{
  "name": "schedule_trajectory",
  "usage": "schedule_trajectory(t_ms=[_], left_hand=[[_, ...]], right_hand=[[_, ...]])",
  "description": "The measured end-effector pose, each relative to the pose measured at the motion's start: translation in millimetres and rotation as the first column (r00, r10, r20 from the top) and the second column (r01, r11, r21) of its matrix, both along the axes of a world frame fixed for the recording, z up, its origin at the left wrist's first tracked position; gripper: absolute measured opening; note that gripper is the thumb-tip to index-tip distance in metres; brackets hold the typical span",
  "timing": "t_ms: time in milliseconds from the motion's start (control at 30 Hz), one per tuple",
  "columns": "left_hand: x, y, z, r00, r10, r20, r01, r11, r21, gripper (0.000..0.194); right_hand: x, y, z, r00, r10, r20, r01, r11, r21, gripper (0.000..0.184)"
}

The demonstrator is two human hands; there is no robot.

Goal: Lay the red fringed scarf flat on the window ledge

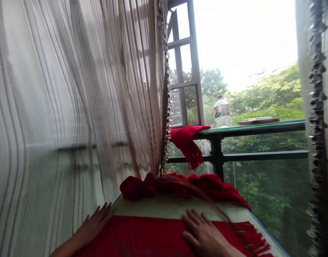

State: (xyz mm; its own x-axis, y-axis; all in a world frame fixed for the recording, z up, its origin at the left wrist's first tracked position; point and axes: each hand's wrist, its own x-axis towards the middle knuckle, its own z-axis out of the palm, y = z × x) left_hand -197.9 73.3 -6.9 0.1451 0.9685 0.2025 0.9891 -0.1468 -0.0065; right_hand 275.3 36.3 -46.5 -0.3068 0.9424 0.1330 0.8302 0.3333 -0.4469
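My left hand [92,225] lies flat with fingers spread at the left edge of a red fringed cloth [150,237], close to the sheer striped curtain [72,107]. On the same cloth my right hand [205,233] rests palm down, fingers stretched out. The cloth covers a pale table top [164,207]. A bunched part of red cloth [180,185] is heaped at the table's far edge. Neither hand holds anything.
A green railing ledge [260,127] runs across the open window. On it stand a plastic water bottle [222,111] and a flat brown object [258,121]; another red cloth [187,141] hangs over its left end. A beaded curtain edge [317,125] hangs at the right.
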Motion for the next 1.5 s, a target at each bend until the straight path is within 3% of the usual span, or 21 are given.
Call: schedule_trajectory(t_ms=[67,167,367,533,833,1033,1233,1500], left_hand=[[22,2,2.5,0.998,-0.004,0.058,0.005,1.000,-0.005,0.072],[75,2,5.2,0.979,-0.157,0.128,0.159,0.987,-0.006,0.064],[190,0,12.2,0.845,-0.473,0.249,0.486,0.874,0.012,0.035],[239,1,5.8,0.753,-0.580,0.311,0.611,0.792,-0.004,0.019],[239,-4,-1.9,0.730,-0.521,0.443,0.629,0.765,-0.138,0.029],[236,1,-10.4,0.692,-0.565,0.450,0.668,0.737,-0.101,0.031],[235,-1,-8.4,0.691,-0.586,0.424,0.678,0.728,-0.098,0.031],[235,0,-12.1,0.683,-0.609,0.404,0.683,0.729,-0.056,0.030]], right_hand=[[-1,-1,2.4,1.000,-0.001,0.010,0.002,1.000,-0.015,0.068],[-2,-5,10.2,0.999,0.010,0.039,-0.009,0.999,-0.040,0.071],[-1,-12,26.2,0.993,0.045,0.108,-0.036,0.996,-0.080,0.073],[1,-12,28.2,0.996,0.035,0.086,-0.028,0.996,-0.086,0.070],[8,-9,16.0,0.999,0.045,-0.018,-0.045,0.999,-0.030,0.067],[11,-6,17.3,0.971,0.113,-0.210,-0.072,0.979,0.192,0.032],[18,3,14.9,0.919,0.166,-0.357,-0.006,0.913,0.408,0.039],[27,12,2.3,0.910,0.141,-0.389,0.022,0.923,0.385,0.042]])
